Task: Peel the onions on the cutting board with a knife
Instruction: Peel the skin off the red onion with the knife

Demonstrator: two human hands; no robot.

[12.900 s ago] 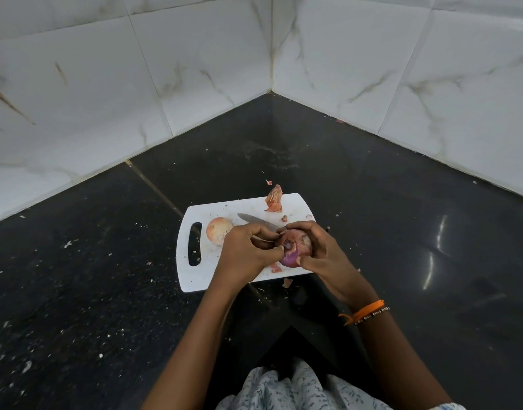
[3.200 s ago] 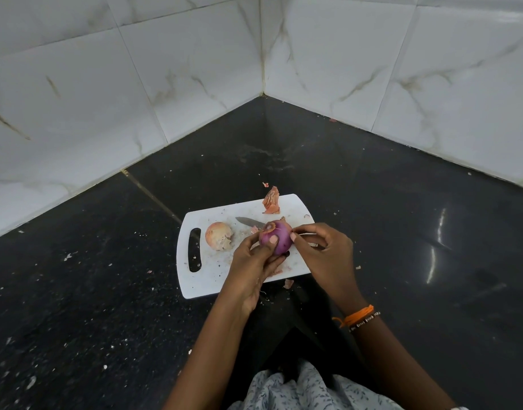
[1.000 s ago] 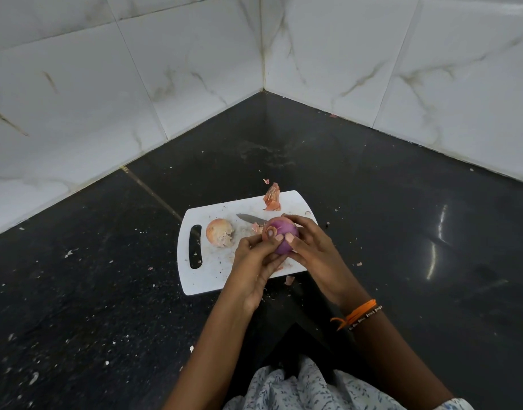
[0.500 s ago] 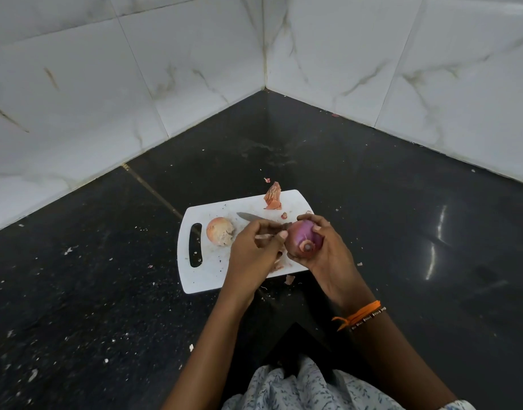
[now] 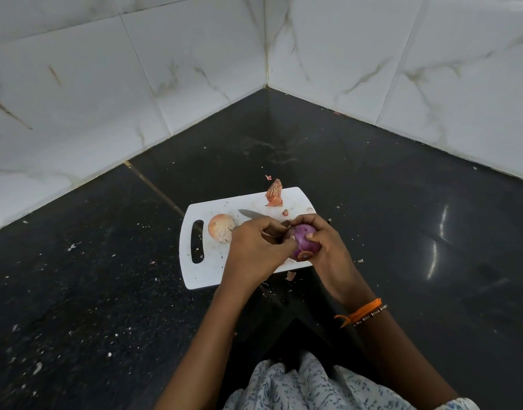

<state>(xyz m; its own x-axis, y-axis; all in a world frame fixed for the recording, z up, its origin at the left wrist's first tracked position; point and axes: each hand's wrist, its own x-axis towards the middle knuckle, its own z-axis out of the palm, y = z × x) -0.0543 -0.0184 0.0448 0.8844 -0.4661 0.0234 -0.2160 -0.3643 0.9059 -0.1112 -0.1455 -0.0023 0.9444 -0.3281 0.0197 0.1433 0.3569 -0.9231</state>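
The right hand [image 5: 325, 247] curls around the purple onion [image 5: 304, 241], held just above the cutting board [image 5: 204, 273]. The left hand [image 5: 254, 250] pinches a strip of skin at its top (fingers bunched). The knife [image 5: 250, 213] lies on the board beside an unpeeled onion [image 5: 220, 227].

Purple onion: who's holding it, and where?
Right hand grips the purple onion around its right side, thumb on top. Left hand pinches something at its left side; what, cannot be told.

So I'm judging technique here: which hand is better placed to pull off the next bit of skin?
Probably the left hand: its fingers sit at the purple onion and look free to pinch, while the right hand grips it.
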